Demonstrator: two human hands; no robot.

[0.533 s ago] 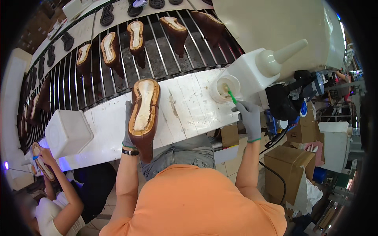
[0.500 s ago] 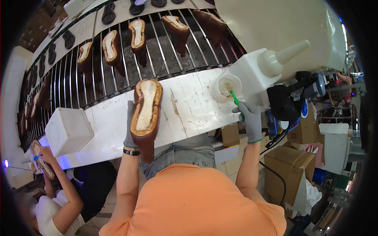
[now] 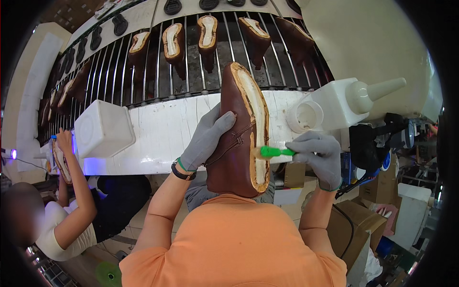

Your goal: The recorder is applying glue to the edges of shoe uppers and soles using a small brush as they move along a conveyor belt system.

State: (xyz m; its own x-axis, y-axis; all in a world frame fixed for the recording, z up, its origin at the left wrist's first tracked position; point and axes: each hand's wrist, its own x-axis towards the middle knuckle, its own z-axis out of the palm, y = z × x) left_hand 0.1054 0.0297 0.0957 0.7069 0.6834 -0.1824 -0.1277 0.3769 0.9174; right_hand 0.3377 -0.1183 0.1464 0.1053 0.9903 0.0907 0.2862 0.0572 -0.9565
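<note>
Your left hand [image 3: 205,137] was gripping the brown shoe [image 3: 240,148] right in front of you, long axis running away from you, sole [image 3: 259,112] turned up toward your right hand [image 3: 319,155], which pinched a green brush [image 3: 277,151] at it; white cup [image 3: 293,125] on the desk [image 3: 160,143] had pale stuff [image 3: 306,117] inside, couldn't tell what

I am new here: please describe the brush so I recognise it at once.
Find the white bench, then the brown shoe in the left hand. The brush is at its sole, held by the right hand: bright green, unlike the brown shoe.
</note>
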